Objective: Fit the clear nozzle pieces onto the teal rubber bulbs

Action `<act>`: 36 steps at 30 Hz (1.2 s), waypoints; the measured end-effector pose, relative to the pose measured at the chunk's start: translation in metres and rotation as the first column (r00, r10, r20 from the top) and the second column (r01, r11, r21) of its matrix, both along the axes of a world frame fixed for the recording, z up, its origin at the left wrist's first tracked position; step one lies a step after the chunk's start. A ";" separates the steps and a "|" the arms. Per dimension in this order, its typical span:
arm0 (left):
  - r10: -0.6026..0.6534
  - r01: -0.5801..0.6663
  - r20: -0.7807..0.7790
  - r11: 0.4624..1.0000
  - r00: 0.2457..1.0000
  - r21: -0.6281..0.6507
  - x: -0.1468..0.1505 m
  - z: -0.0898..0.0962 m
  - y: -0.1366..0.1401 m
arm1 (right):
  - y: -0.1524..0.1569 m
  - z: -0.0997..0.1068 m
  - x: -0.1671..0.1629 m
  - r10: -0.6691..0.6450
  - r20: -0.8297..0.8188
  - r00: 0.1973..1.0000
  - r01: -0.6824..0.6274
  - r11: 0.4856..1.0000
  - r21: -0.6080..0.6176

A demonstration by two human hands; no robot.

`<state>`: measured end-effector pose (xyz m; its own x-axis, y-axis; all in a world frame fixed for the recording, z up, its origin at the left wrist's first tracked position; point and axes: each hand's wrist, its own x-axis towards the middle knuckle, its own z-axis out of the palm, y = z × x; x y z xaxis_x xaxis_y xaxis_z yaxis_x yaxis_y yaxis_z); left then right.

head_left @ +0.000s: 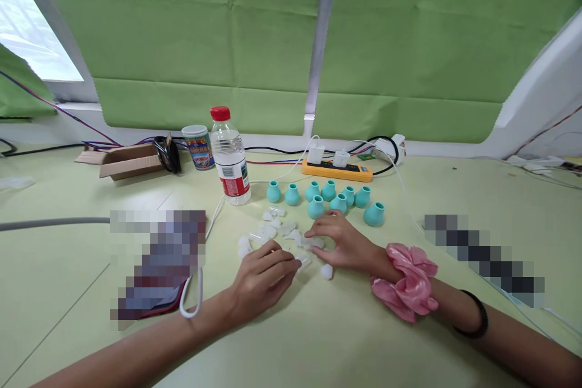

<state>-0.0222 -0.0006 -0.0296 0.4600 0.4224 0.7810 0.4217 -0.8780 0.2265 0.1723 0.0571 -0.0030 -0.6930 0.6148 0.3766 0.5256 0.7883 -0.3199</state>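
Note:
My left hand (pixel 266 276) is low over the table, its fingers curled and pinched on a small clear plastic piece (pixel 304 262). Opposite it, my right hand (pixel 343 240) has thumb and forefinger spread around another translucent piece (pixel 313 242); a firm grip on it does not show. Several more clear and whitish plastic pieces (pixel 268 229) lie loosely in front of my hands. One whitish piece (pixel 327 271) is below my right fingers. Just beyond are several turquoise, flask-shaped pieces with open necks (pixel 291 194), standing upright.
Behind stand a red-capped water bottle (pixel 233 163), a can (pixel 199 148), an open cardboard box (pixel 131 162) and an orange power strip (pixel 337 170) with chargers. A blurred phone-like object (pixel 161 267) lies left; another blurred dark object (pixel 484 259) lies right. White cables cross the table.

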 end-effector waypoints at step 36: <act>0.059 -0.021 0.258 0.989 0.964 -0.150 -0.008 0.003 -0.007 | -0.064 -0.007 -0.032 -0.694 -0.461 0.553 -0.421 0.245 -0.873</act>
